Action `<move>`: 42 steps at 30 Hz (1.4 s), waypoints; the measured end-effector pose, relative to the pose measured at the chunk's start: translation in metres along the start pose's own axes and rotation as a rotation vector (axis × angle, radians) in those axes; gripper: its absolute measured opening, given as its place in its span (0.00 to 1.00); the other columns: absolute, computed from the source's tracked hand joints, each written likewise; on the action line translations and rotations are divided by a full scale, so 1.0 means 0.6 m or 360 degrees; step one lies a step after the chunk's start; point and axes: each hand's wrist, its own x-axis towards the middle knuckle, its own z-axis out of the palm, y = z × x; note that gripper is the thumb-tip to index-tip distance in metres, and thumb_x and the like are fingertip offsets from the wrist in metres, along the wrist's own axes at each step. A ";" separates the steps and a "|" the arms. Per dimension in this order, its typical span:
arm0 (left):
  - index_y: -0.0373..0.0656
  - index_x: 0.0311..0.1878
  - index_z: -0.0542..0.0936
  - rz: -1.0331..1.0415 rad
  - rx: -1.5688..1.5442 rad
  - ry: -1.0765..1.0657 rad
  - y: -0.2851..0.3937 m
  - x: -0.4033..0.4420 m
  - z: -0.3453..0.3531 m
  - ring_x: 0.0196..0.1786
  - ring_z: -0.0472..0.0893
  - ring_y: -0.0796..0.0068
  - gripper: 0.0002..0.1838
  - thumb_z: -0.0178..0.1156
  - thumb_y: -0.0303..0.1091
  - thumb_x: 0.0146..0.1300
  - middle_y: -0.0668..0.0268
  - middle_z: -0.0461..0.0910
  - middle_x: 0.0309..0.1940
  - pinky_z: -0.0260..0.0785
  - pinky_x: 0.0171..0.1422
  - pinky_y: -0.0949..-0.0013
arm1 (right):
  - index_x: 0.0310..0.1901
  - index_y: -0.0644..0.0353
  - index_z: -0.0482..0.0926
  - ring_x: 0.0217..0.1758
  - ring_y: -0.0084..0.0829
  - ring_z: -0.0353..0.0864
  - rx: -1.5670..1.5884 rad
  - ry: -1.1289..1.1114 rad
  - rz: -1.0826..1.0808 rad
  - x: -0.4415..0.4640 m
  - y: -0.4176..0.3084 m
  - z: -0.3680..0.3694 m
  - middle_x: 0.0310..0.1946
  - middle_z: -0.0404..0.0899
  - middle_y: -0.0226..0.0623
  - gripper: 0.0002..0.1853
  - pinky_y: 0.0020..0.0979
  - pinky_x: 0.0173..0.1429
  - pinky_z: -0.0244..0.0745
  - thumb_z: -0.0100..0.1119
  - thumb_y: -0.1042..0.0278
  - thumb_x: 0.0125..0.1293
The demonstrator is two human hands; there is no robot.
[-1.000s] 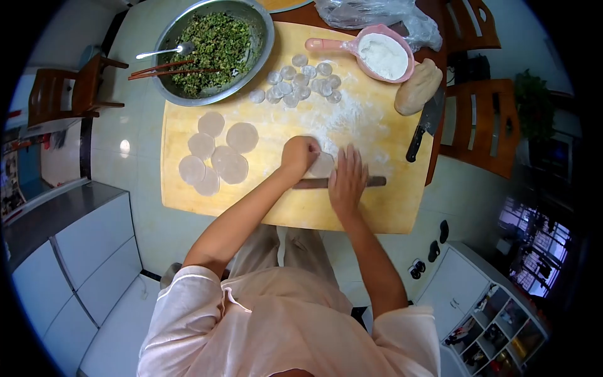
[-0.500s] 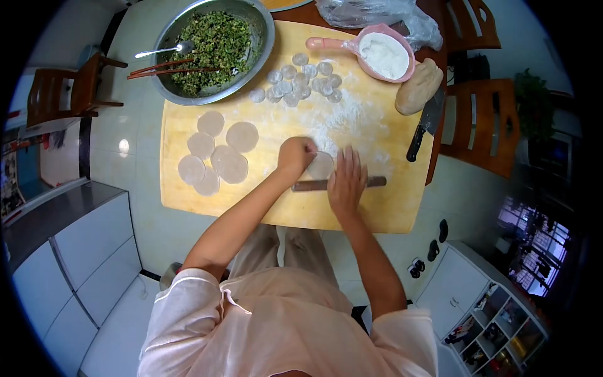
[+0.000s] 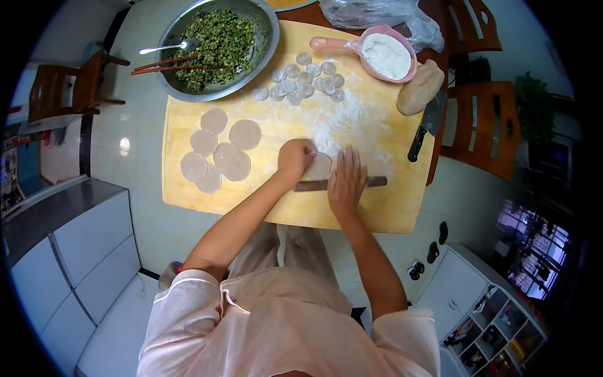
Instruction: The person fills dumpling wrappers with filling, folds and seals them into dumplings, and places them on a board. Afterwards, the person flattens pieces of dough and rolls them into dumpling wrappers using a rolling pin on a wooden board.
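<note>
My left hand (image 3: 296,159) is closed, pinching the upper left edge of a round dough wrapper (image 3: 320,166). My right hand (image 3: 347,179) lies flat with fingers stretched over a dark wooden rolling pin (image 3: 311,186), just right of that wrapper. The pin runs crosswise at the wrapper's near edge; whether it presses on the dough I cannot tell. Several rolled wrappers (image 3: 232,162) lie on the left of the wooden board (image 3: 264,207). Farther back sit several small floured dough pieces (image 3: 304,78).
A steel bowl (image 3: 274,47) of chopped green filling holds a spoon (image 3: 169,47) and chopsticks (image 3: 151,66) at the back left. At the back right are a pink scoop (image 3: 336,43) of flour, a dough lump (image 3: 421,88), a cleaver (image 3: 426,125) and a plastic bag (image 3: 377,14).
The wrapper's raised edge has shifted slightly under my left hand. Both hands stay in nearly the same place, and the whole view has moved a little.
</note>
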 end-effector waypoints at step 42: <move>0.43 0.29 0.83 0.0150 0.0526 -0.0070 0.015 0.018 -0.022 0.32 0.81 0.52 0.04 0.65 0.32 0.52 0.55 0.81 0.26 0.71 0.38 0.57 | 0.67 0.60 0.66 0.75 0.46 0.57 -0.0040 0.0175 0.0005 0.136 -0.020 0.025 0.74 0.56 0.46 0.31 0.54 0.72 0.55 0.58 0.58 0.65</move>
